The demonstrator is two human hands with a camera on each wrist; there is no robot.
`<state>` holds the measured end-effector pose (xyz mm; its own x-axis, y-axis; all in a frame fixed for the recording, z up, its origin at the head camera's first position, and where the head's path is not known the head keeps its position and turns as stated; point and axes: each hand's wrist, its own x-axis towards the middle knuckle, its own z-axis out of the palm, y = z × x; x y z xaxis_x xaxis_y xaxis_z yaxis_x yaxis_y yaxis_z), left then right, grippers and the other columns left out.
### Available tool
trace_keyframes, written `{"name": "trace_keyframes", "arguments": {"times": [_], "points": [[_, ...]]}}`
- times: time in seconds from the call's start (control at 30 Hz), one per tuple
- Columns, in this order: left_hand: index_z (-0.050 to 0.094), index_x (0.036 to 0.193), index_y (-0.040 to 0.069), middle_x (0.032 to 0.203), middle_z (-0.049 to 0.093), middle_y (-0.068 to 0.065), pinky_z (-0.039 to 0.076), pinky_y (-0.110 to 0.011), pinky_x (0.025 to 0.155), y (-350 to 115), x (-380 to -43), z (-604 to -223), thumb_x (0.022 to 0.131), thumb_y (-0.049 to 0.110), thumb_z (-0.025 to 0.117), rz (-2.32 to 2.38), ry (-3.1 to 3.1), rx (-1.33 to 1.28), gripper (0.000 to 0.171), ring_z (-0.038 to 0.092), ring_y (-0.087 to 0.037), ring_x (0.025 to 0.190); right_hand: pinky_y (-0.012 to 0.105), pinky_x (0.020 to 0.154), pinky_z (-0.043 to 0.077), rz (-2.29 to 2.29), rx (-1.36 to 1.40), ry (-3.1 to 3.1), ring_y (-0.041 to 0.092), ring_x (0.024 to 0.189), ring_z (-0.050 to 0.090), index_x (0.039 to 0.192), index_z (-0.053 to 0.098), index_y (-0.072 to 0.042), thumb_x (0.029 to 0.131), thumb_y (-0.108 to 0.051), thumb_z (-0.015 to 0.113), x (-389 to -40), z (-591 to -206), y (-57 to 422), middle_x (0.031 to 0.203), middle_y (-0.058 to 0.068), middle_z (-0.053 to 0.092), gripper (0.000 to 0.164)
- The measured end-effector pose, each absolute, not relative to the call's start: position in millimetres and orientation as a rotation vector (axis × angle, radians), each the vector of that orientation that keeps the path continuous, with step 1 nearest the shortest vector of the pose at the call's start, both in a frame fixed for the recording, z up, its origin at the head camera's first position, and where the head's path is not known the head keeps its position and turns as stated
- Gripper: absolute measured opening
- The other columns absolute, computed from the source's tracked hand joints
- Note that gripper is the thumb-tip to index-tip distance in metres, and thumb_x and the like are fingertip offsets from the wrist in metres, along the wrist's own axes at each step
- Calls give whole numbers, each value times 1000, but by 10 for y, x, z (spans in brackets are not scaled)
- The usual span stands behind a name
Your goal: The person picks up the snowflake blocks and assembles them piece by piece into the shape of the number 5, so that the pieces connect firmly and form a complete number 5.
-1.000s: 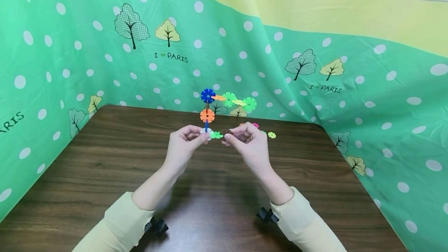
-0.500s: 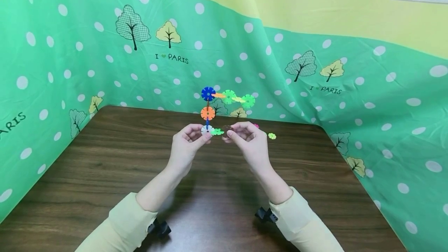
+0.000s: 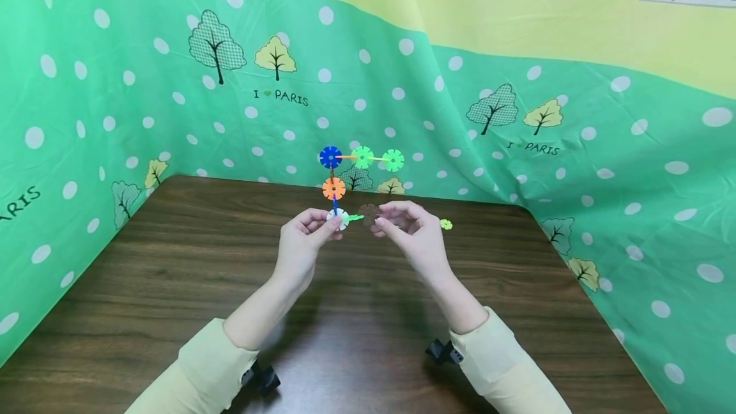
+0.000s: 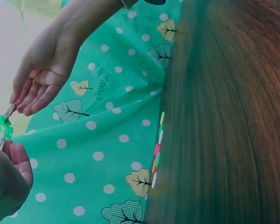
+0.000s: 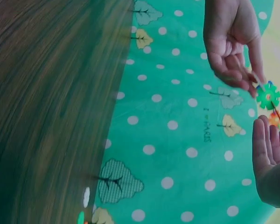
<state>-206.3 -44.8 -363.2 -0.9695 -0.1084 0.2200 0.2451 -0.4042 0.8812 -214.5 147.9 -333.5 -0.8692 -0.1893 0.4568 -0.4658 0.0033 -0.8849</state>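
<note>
In the head view my left hand (image 3: 299, 248) pinches a white notched plastic disc (image 3: 344, 217) between thumb and fingers. Above it rises a linked column with an orange disc (image 3: 333, 188) and a dark blue disc (image 3: 330, 157). From the top, two light green discs (image 3: 362, 157) run rightward, joined by edge-on pieces. A green disc (image 3: 355, 218), seen edge-on, juts right from the white one. My right hand (image 3: 422, 241) pinches a brown disc (image 3: 370, 213), held face-on beside it. In the left wrist view the brown disc (image 4: 9, 112) meets the rim of the green disc (image 4: 2, 127).
A yellow-green disc (image 3: 446, 225) lies on the dark wooden table (image 3: 368, 337) beyond my right hand. The left wrist view shows several loose discs (image 4: 157, 151) along the far table edge. A polka-dot cloth (image 3: 368, 107) surrounds the table's back and sides.
The linked discs have turned and shifted slightly left, so the top row's connecting pieces now appear edge-on. The brown disc now shows more of its face, and my right hand is slightly further right.
</note>
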Motion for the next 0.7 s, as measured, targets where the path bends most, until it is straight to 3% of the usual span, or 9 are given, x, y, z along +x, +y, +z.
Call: {"name": "trace_keyframes", "arguments": {"times": [0.27,0.53,0.7], "points": [[64,84,2,76,70,-2,56,-29,73,-542,-2052,-3618,82,8,73,-2420,-1585,-195,11,65,-14,67,25,72,53,1595,649,-2324,18,82,64,107,66,0,82,-6,72,-2122,-3177,1671,98,16,70,27],[64,86,1,75,69,0,55,-28,72,-653,-2050,-3650,82,13,74,-2391,-1642,-182,16,64,-12,68,21,74,51,1342,721,-2437,16,85,64,108,67,-2,82,-8,73,-2333,-3247,1969,98,15,69,27],[64,86,-1,75,69,0,55,-26,70,-702,-2038,-3659,82,15,74,-2357,-1677,-183,19,63,-11,68,28,80,50,1215,701,-2508,19,92,62,111,67,-4,82,-11,74,-2489,-3345,2151,101,13,69,31]]}}
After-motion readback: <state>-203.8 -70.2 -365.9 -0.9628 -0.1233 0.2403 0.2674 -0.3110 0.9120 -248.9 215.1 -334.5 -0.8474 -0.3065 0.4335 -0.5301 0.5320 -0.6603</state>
